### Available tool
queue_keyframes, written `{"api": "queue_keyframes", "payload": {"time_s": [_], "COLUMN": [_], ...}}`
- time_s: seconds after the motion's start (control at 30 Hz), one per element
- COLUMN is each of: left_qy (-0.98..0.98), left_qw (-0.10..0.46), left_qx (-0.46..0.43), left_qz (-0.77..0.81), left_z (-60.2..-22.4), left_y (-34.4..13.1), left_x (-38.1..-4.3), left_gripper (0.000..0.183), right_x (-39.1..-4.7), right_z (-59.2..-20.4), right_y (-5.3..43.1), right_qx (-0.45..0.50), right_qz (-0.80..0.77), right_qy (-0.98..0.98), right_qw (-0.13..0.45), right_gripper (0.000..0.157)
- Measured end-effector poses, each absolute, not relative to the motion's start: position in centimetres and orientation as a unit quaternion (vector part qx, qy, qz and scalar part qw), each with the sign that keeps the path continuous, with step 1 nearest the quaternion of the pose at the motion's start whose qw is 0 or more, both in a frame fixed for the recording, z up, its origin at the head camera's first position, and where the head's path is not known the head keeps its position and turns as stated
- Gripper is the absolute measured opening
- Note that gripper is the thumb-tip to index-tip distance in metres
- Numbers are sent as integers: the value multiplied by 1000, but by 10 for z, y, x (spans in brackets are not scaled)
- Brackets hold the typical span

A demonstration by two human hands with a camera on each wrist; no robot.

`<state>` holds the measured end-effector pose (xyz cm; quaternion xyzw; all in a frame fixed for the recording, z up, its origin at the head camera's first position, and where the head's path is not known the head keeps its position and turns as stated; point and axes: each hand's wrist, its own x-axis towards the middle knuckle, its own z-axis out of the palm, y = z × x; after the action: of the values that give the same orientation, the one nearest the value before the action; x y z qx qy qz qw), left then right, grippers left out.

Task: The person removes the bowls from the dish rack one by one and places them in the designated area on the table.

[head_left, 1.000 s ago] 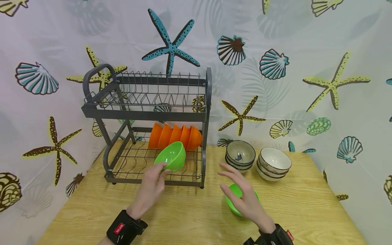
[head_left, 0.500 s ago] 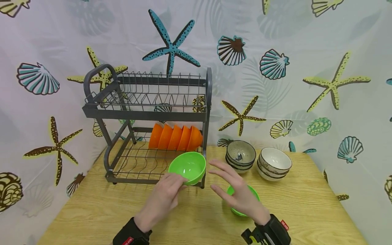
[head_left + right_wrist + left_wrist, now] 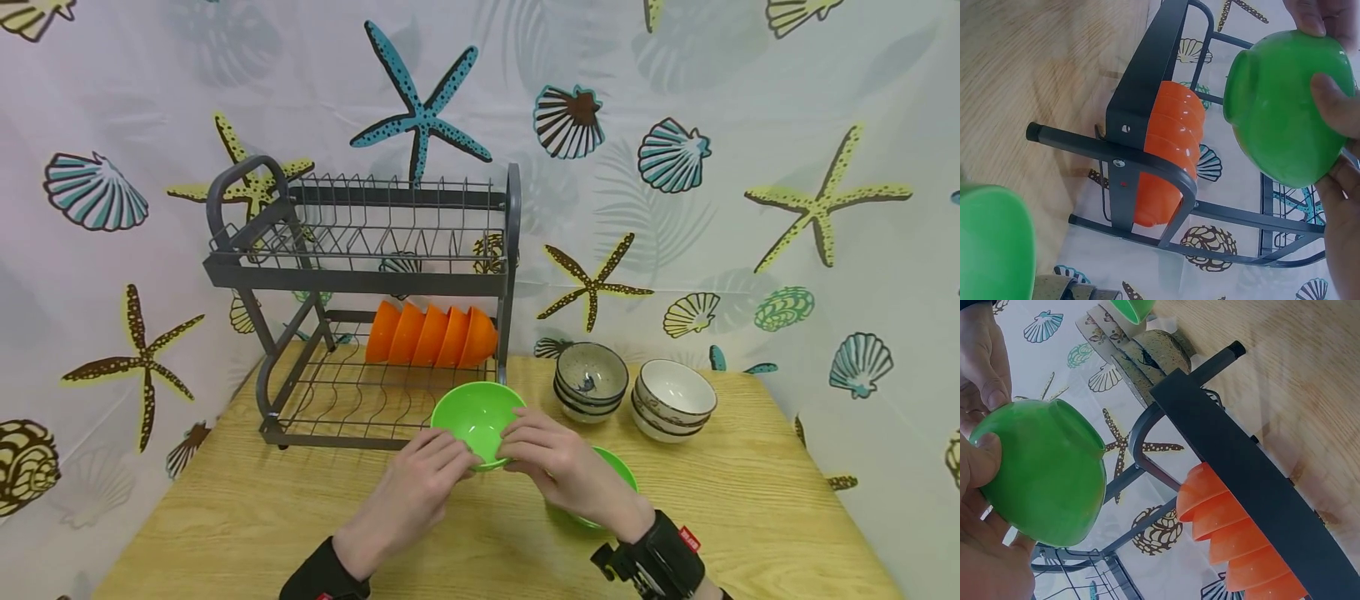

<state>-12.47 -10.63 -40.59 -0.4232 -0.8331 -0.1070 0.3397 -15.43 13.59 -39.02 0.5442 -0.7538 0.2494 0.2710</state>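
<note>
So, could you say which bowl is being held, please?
The green bowl raised between the left hand and right hand; all the others sit in the rack or on the table.

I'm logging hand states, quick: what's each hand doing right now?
Left hand: holding the raised green bowl by its rim.
Right hand: holding that same bowl.
</note>
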Motion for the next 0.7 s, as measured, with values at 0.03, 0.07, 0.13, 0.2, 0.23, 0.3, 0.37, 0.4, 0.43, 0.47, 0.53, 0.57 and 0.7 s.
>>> {"api": "queue_keyframes", "payload": {"time_s": [0.03,0.07,0.13,0.2,0.23,0.3,0.37,0.4,0.43,0.47,0.53,0.57,0.7], "left_qy": [-833,-834,-833,-835,-837,-843,-851,-856,-862,-866,-875,-879,-893], "left_qw": [337,335,329,319,314,303,289,281,272,264,246,238,210], "left_qx": [-425,-427,-431,-434,-434,-430,-423,-418,-414,-409,-400,-396,-379], "left_qz": [-106,-106,-109,-113,-114,-112,-112,-111,-111,-112,-117,-117,-120], "left_z": [-406,-407,-408,-409,-410,-412,-414,-415,-417,-418,-422,-424,-434], "left_y": [-106,-106,-106,-106,-106,-106,-106,-107,-108,-108,-110,-111,-116], "left_x": [-125,-125,-125,-125,-125,-125,-124,-124,-123,-123,-124,-124,-124], "left_gripper": [18,20,23,28,32,42,53,58,61,64,67,69,70], "right_x": [-154,-154,-154,-153,-153,-151,-149,-149,-148,-147,-146,-144,-139], "right_z": [-390,-390,-392,-394,-395,-399,-403,-406,-408,-410,-416,-418,-429], "right_y": [137,137,139,142,144,148,154,158,161,165,174,178,196], "right_qx": [546,547,548,543,541,531,521,517,513,508,503,499,480], "right_qz": [243,238,228,218,214,207,205,204,205,205,210,211,220], "right_qy": [-755,-756,-759,-765,-768,-777,-781,-783,-783,-785,-785,-787,-797], "right_qw": [270,270,268,267,267,267,275,279,284,288,294,295,292], "right_gripper": [16,16,18,21,21,19,13,14,19,25,34,34,27]}}
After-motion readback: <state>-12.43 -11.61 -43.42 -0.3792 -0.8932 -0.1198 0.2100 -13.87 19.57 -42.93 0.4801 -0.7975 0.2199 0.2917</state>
